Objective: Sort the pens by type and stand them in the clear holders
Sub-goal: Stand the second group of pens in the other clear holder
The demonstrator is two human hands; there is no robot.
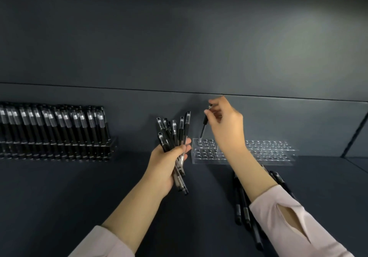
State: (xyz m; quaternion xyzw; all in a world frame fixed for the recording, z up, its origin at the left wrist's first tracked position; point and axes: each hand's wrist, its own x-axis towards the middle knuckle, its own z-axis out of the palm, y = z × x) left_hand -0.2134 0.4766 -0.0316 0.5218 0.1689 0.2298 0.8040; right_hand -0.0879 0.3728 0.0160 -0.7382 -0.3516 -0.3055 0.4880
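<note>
While the pen (203, 127) hangs from the right hand (226, 123), its lower tip sits at the leftmost column of holes in the top plate of the empty clear holder (274, 158); whether the tip has entered a hole cannot be told. The right hand pinches the pen's upper end between thumb and fingertips, with the remaining fingers loosely curled above it. The pen's long axis runs near upright, tilted slightly, with the held end leaning toward the right and the tip down and to the left of the grip. The coming move depends on this relation: the tip lies directly below the pinch, so a straight descent along the axis should seat the pen, provided the tilt is taken out first. A tilted entry risks the tip catching on the holder's lower plate. The left hand (165, 165) is just left of the holder and grips a fanned bundle of pens (175, 133), fingers wrapped round the barrels, caps pointing up. The right hand is the nearer one to the target hole. Loose dark pens (242, 203) lie on the table (99, 187) in front of the holder, partly hidden under the right forearm. Well apart on the left, a second holder (59, 149) stands filled with upright pens.
</note>
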